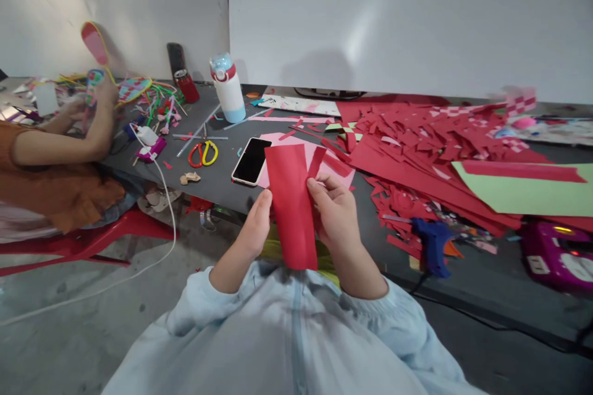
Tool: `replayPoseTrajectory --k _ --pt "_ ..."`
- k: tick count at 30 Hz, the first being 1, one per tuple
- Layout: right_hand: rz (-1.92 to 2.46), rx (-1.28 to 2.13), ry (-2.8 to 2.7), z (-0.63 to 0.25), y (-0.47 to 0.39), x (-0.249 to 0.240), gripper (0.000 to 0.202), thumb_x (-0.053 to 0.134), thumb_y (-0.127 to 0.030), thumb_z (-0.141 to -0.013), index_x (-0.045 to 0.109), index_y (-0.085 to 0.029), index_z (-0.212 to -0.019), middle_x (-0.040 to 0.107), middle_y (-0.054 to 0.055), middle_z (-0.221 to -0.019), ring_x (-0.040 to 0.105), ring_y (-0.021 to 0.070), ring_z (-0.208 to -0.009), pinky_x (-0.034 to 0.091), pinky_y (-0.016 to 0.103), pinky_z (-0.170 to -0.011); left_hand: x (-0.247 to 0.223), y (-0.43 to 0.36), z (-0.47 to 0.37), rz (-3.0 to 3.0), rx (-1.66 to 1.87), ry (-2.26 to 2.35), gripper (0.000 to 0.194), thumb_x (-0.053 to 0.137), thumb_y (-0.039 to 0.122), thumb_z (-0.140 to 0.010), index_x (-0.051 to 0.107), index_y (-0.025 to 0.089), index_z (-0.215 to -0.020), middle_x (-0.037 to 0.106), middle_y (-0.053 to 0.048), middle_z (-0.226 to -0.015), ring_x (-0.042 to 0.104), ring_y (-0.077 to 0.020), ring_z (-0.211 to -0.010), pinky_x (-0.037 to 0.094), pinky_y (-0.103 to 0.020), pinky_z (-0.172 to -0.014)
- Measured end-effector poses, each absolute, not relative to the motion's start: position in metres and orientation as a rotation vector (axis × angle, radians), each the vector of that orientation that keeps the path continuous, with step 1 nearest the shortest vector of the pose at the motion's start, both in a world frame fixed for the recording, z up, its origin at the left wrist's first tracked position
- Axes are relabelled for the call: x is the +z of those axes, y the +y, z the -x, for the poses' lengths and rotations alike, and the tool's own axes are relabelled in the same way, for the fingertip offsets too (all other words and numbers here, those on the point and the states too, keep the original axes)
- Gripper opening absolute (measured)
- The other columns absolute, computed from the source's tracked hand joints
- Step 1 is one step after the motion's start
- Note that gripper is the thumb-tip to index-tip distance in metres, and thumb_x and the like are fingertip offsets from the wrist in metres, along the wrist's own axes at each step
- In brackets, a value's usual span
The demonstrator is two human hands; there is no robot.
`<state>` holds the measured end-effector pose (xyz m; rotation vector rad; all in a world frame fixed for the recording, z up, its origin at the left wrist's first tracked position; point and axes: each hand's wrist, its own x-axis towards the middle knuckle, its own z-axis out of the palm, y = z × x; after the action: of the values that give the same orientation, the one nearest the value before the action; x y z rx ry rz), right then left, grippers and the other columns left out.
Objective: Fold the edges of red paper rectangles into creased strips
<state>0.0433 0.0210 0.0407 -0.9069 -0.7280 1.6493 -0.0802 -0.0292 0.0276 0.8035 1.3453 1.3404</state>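
A sheet of red paper (291,210) stands between my hands, just over the table's front edge. My left hand (257,222) grips its left side, thumb on the front and the other fingers hidden behind. At the right side my right hand (336,207) pinches a narrow red paper strip (316,162) beside the sheet; whether the strip is joined to the sheet I cannot tell. Behind the sheet lie pink paper (338,163) and a phone (252,161) with a dark screen. Scissors (204,153) with red and yellow handles rest to the left.
Red paper scraps (407,136) heap up on the right, near green paper (523,188), a blue glue gun (430,244) and a purple device (556,256). A white bottle (228,89) and red can (186,86) stand at the back. A co-worker's arm (65,142) is at left.
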Motion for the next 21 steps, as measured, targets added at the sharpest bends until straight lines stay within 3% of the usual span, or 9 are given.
replayPoseTrajectory --k 9,15,21 --pt "0.922 1.765 -0.85 -0.026 0.03 0.039 0.038 0.087 -0.046 -0.059 0.061 -0.022 -0.073 0.055 -0.009 -0.054 0.044 0.0054 -0.047 0.037 0.019 -0.046 0.032 -0.016 0.084 -0.658 1.406 1.217 0.062 0.078 0.066 -0.066 0.07 0.017 -0.105 0.077 -0.008 -0.102 0.07 -0.0246 -0.096 0.052 -0.031 -0.085" --pt "0.97 1.793 -0.903 -0.023 0.037 0.038 0.039 0.088 -0.047 -0.057 0.061 -0.021 -0.069 0.056 -0.008 -0.055 0.044 0.0061 -0.047 0.035 0.019 -0.042 0.034 -0.011 0.088 -0.575 1.45 1.245 0.058 0.08 0.062 -0.065 0.07 0.013 -0.094 0.076 -0.008 -0.087 0.07 -0.0221 -0.078 0.053 -0.03 -0.072" --pt "1.004 1.806 -0.912 -0.02 0.042 0.043 0.043 0.088 -0.05 -0.054 0.059 -0.021 -0.068 0.055 -0.008 -0.054 0.044 0.0061 -0.047 0.035 0.018 -0.041 0.034 -0.005 0.091 -0.534 1.482 1.267 0.055 0.082 0.061 -0.061 0.07 0.014 -0.088 0.075 -0.006 -0.082 0.067 -0.0188 -0.072 0.052 -0.029 -0.069"
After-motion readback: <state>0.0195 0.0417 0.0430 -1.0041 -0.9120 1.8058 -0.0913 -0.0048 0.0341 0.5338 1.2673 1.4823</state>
